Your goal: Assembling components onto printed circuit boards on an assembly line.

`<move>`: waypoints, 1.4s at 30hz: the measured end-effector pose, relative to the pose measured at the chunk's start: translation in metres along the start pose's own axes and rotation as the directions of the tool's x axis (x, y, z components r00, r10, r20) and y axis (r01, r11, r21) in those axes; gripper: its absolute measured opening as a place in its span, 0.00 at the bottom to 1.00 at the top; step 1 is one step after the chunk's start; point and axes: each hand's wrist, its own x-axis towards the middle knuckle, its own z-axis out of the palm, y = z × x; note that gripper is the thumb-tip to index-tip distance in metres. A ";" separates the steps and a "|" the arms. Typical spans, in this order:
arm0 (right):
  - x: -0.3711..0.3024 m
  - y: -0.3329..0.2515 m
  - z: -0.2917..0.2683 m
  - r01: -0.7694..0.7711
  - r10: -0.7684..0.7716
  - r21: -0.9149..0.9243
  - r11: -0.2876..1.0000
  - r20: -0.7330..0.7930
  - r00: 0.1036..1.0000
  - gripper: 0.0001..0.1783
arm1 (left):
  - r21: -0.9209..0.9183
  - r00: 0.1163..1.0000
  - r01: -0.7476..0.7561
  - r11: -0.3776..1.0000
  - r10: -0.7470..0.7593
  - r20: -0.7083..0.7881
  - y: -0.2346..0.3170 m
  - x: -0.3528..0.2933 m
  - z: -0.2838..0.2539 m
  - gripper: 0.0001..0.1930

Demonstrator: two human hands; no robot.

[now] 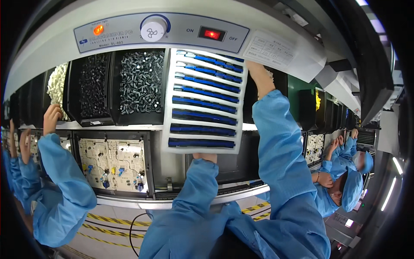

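Note:
A white foam tray [166,125] with several rows of blue and black parts [202,116] lies between my hands, tilted over the bins and the work rail. My left hand [205,157] holds it from beneath at the near edge; only the back of the hand and wrist show, and the fingers are hidden under the foam. At the far right edge my right hand [254,71] grips the tray, its fingers hidden behind the foam and the machine hood.
Overhead is a grey blower [276,39] with a dial [153,29] and a lit red switch [212,34]. Black bins of small cylindrical parts [141,82] stand left of the tray. A circuit board [113,166] sits on the rail. A co-worker's hand [52,115] reaches toward white parts; another person [345,181] works at right.

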 end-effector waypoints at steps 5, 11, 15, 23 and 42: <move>0.011 0.009 0.009 0.050 -0.051 -0.074 0.996 -0.012 0.999 0.24 | 0.745 0.832 0.036 0.666 0.394 -0.392 -0.026 -0.003 0.023 0.23; 0.021 0.025 0.021 0.135 -0.148 -0.125 0.983 -0.104 0.983 0.23 | 0.558 0.899 -0.176 0.811 0.363 -0.244 0.007 0.003 0.081 0.24; 0.020 0.029 0.026 0.209 -0.237 -0.189 0.960 -0.140 0.961 0.23 | 0.622 0.911 -0.159 0.767 0.357 -0.207 0.003 0.008 0.104 0.31; -0.036 0.010 0.026 0.297 -0.396 -0.291 0.909 -0.387 0.833 0.14 | 0.603 0.786 -0.059 0.796 0.410 -0.463 0.013 0.048 0.139 0.32; -0.177 -0.093 -0.099 -0.353 0.011 0.915 -0.194 0.361 0.932 0.16 | 0.362 0.642 0.410 0.837 0.017 -0.766 0.031 0.028 0.085 0.47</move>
